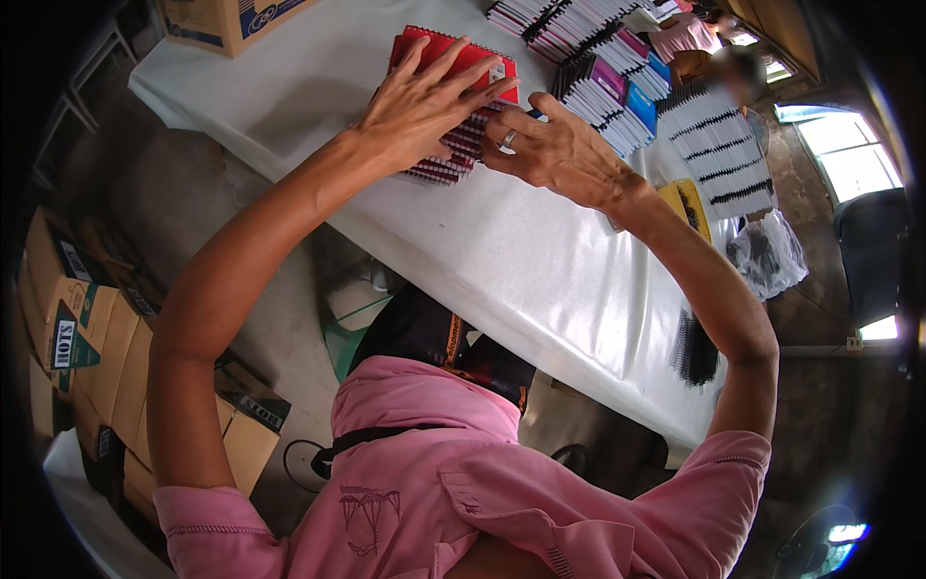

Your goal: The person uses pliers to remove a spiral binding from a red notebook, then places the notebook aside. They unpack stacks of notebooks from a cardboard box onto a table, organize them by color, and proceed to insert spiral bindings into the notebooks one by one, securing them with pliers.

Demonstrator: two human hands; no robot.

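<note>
A stack of small red spiral notebooks (439, 43) lies at the far side of the white-covered table, its bound edges showing in rows toward me. Across the top cover, my left hand (420, 101) lies with its fingers spread; its thumb reaches down the near side of the stack. At the right side of the same stack, my right hand (555, 150) has its fingers bent in, with their tips against the notebooks' edge. A ring sits on one of its fingers. The right thumb is hidden.
Several stacks of spiral notebooks (608, 92) stand to the right, with more bound stacks (714, 145) beyond. Near my right forearm are a yellow object (685, 207), a clear plastic bag (767, 253) and black binding coils (694, 347). Cardboard boxes (106, 328) fill the left floor.
</note>
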